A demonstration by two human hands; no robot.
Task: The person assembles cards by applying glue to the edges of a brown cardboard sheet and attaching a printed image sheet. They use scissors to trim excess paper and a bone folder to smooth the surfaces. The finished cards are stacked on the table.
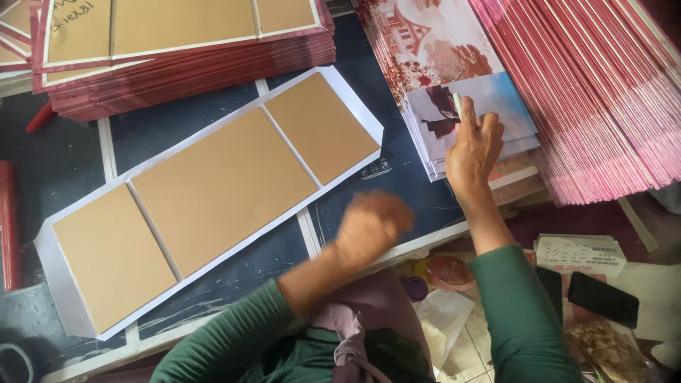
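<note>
Three brown boards on a white sheet point(213, 191) filled the frame's centre. Upper right, the right hand point(474, 149) pinched a small white tool point(457, 105) over printed sheets point(489, 106). The blurred left hand point(372, 227) hovered loosely curled, holding nothing visible.

I'm seeing a dark worktable point(213, 106) carrying a white sheet with three brown panels point(213, 191), stacked red-edged covers point(191, 60) and printed sheets point(454, 78).

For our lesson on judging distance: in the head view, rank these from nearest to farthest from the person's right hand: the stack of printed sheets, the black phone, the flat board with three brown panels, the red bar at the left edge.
1. Stack of printed sheets, under the right hand.
2. Black phone, lower right.
3. Flat board with three brown panels, to the left.
4. Red bar, far left edge.
</note>
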